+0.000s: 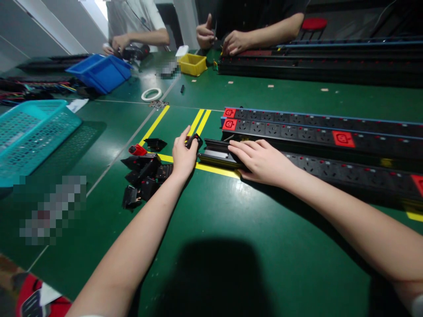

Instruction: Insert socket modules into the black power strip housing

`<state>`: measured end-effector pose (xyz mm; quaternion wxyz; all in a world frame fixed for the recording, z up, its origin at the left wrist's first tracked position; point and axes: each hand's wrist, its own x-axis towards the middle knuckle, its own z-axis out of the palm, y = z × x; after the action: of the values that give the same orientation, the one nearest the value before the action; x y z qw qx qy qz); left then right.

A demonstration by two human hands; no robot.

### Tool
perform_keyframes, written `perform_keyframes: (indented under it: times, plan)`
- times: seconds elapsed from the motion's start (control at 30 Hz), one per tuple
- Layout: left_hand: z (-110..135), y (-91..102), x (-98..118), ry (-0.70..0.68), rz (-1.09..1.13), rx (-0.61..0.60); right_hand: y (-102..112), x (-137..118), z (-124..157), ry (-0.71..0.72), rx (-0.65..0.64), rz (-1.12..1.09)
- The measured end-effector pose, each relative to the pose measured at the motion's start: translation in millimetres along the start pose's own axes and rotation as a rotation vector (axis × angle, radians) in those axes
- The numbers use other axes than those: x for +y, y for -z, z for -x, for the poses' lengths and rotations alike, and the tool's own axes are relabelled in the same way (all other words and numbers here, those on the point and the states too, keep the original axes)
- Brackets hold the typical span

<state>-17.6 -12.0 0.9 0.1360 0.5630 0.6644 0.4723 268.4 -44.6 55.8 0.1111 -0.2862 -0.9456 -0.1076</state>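
My left hand is closed around a small black plastic part, held just off the open left end of a long black power strip. My right hand lies on top of that strip near its end, fingers stretched out and pressing it against the green table. A pile of several small black plastic parts, with one red part among them, lies just left of my left hand.
Two more long power strips with red end sockets lie behind. A teal basket stands at left, a blue bin and yellow box farther back, a tape roll. Two other people's hands work across the table.
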Motion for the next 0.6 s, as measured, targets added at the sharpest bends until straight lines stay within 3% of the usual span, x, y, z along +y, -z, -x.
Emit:
perform_keyframes:
  times: [0.2, 0.6]
  plan:
    - [-2.8, -1.6, -6.8, 0.019, 0.05, 0.078, -0.5, -0.2, 0.2, -0.003, 0.004, -0.009]
    - [-2.7, 0.4, 10.8, 0.058, 0.217, 0.02, 0.4, -0.1, 0.3, 0.001, 0.004, -0.012]
